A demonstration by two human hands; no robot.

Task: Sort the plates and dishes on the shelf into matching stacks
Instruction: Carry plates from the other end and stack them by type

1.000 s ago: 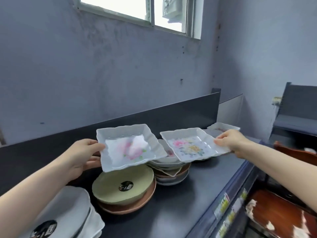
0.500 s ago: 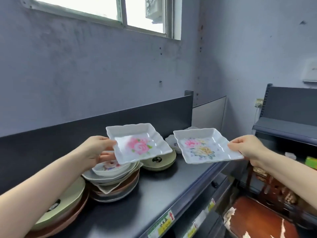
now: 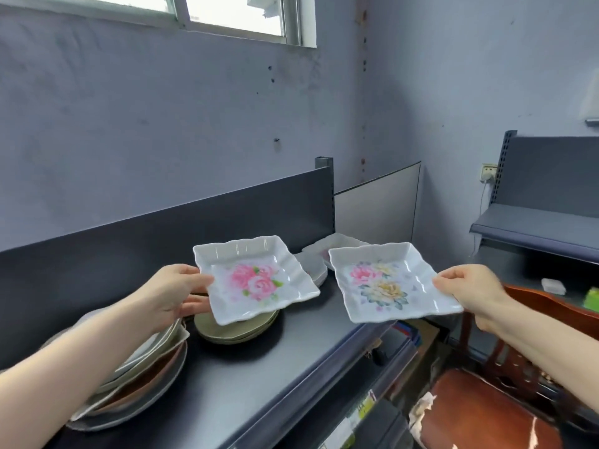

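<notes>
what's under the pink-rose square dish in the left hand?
A stack of olive-green round plates on the dark shelf, only its front rims showing. The pink-rose dish covers the stack's top and back, so the plate count is unclear.

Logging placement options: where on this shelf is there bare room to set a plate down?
The widest bare patch of the shelf runs along its front edge, right of the mixed stack and in front of the olive stack. A smaller gap lies between the olive stack and the white dishes by the divider. The left end is crowded, with stacks close together.
</notes>
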